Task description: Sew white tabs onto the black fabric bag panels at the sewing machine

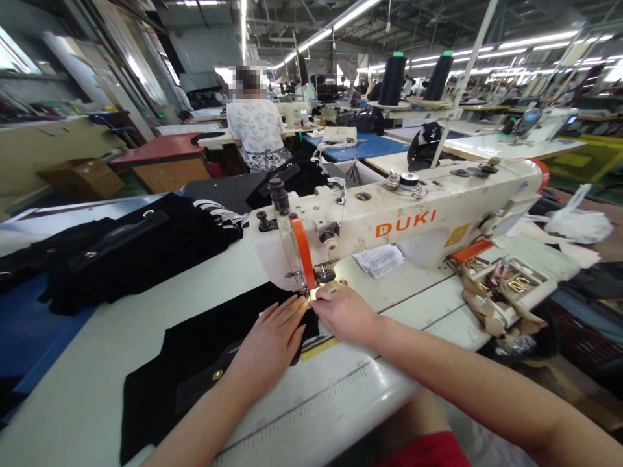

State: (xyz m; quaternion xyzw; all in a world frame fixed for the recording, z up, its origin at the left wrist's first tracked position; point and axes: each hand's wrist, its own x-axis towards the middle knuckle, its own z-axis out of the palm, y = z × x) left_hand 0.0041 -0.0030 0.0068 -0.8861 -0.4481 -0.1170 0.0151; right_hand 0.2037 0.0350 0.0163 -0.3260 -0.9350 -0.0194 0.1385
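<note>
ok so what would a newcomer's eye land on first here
Probably the pale sewing machine with orange DUKI lettering, stretching across the middle. Next, both hands, left and right, close by its needle over black fabric. Behind stand two tall black thread cones.

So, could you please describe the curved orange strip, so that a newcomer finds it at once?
Find the big white sewing machine with orange DUKI lettering. At its left end, a narrow, curved orange strip runs down towards the left hand and right hand. It stands upright, unlike the flat orange bar low on the right and the rounded orange end cap.
</note>
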